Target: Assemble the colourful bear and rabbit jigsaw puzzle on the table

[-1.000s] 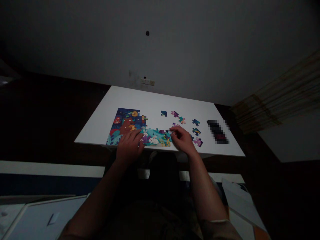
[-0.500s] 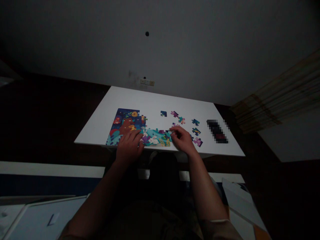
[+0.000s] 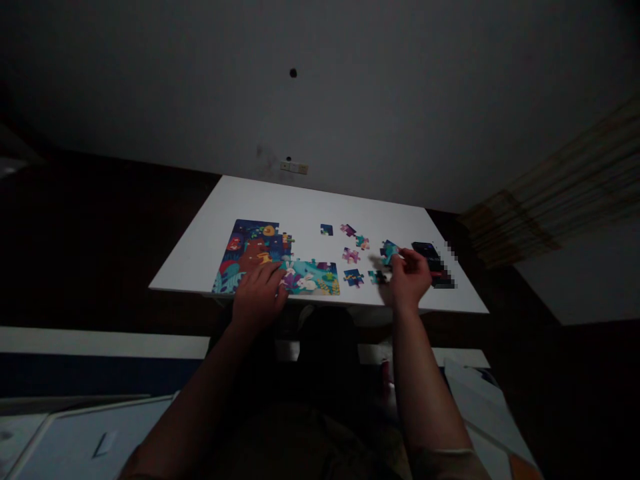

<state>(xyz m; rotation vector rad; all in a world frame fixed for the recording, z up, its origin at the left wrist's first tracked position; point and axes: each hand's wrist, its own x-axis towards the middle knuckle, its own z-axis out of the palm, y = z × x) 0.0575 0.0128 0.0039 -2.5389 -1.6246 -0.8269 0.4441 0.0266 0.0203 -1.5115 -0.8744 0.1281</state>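
My right hand [image 3: 410, 280] closed its grip on a teal jigsaw piece [image 3: 389, 252], pinching it at the fingertips. It had moved rightward from the puzzle's edge, past the loose pieces [image 3: 353, 256], and was just beside a pixelated dark object [image 3: 433, 263]. My left hand [image 3: 260, 297] stayed open, resting on the assembled puzzle [image 3: 253, 253] at the near edge of the white tabletop [image 3: 240, 200].
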